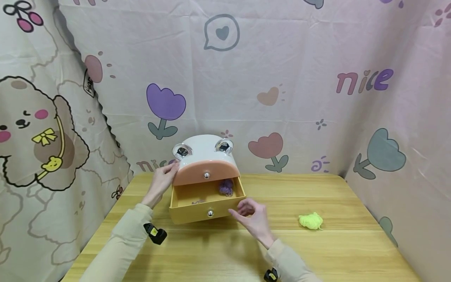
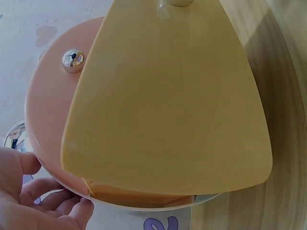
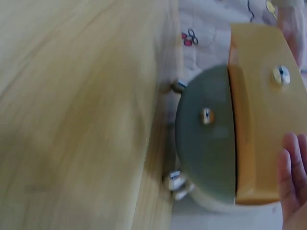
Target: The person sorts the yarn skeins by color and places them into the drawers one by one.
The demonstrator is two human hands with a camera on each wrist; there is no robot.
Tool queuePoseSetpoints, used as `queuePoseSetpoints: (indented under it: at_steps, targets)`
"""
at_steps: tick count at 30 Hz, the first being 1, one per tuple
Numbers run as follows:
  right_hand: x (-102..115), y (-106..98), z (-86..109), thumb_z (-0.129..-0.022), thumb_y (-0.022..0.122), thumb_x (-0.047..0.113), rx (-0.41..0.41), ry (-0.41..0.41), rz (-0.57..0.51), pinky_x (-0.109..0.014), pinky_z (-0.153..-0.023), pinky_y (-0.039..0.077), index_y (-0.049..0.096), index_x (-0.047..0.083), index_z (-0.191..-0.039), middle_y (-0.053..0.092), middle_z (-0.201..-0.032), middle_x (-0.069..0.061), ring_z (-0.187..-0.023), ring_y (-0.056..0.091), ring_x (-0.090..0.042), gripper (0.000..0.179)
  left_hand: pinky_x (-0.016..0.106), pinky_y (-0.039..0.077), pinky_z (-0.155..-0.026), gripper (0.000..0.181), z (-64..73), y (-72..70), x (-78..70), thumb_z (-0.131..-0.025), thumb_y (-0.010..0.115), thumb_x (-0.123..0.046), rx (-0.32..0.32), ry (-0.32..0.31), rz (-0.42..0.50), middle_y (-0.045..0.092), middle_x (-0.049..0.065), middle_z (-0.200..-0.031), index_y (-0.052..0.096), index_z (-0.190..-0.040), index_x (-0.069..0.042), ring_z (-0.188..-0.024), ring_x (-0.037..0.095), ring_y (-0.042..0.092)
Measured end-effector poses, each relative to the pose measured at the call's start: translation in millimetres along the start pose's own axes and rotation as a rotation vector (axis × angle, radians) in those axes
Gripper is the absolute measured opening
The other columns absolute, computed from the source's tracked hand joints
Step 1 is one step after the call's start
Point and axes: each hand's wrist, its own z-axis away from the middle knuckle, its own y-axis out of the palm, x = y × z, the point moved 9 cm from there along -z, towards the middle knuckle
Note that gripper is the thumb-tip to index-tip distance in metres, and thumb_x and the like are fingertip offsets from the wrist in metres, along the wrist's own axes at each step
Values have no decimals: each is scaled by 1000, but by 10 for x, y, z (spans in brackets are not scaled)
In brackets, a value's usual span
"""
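A white frog-shaped drawer box (image 1: 206, 147) with two shiny eyes and a pink upper front (image 2: 50, 110) stands on the table. Its yellow lower drawer (image 1: 190, 212) is pulled out, with a silver knob (image 1: 210, 213) on the front. Inside, purple yarn (image 1: 226, 187) lies in the back right corner; a purple strand shows near the front wall. My left hand (image 1: 163, 182) holds the box's left side, fingers bent against its edge (image 2: 43, 199). At the drawer's right front corner is my right hand (image 1: 254, 219), thumb and fingers apart, fingers near the drawer front (image 3: 295, 175).
A bright yellow-green ball of yarn (image 1: 311, 221) lies on the wooden table (image 1: 338, 250) to the right. Behind the table hangs a patterned curtain (image 1: 299, 47), with another on the left side. Each wrist carries a small black camera (image 1: 155, 234).
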Motion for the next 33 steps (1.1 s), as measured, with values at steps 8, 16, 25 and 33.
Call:
queuePoseSetpoints:
  at_steps: [8,16,25,33]
  targets:
    - [150,261,16,-78,86,12,53,-95,-32,-23,-59,61,72,2,-83,76,-73,-14,-61,70,-6,18,52,24,-126,65,4,-7,-14,-104,47,-47,-12,23,2,37,17,-159,43,-148,-1,-151,42,28]
    - [199,540,42,-78,83,0,115,-109,-14,-23,-59,61,70,-6,-88,75,-74,-20,-60,73,-24,18,49,24,-127,56,16,11,-16,-107,45,-37,16,-14,-6,34,16,-161,40,-151,-2,-153,38,27]
    - [563,583,62,-76,80,-8,102,-182,-17,-20,-57,60,69,-11,-84,74,-73,-22,-59,72,-33,14,50,24,-127,57,-14,10,-6,-107,45,-37,9,-2,-17,34,16,-161,40,-151,-1,-153,39,27]
    - [527,614,33,-78,79,-8,85,-184,-23,-20,-59,61,71,-9,-84,75,-74,-21,-61,73,-31,11,49,24,-127,56,3,5,-13,-107,44,-37,14,-14,-15,35,15,-161,40,-152,-2,-153,37,27]
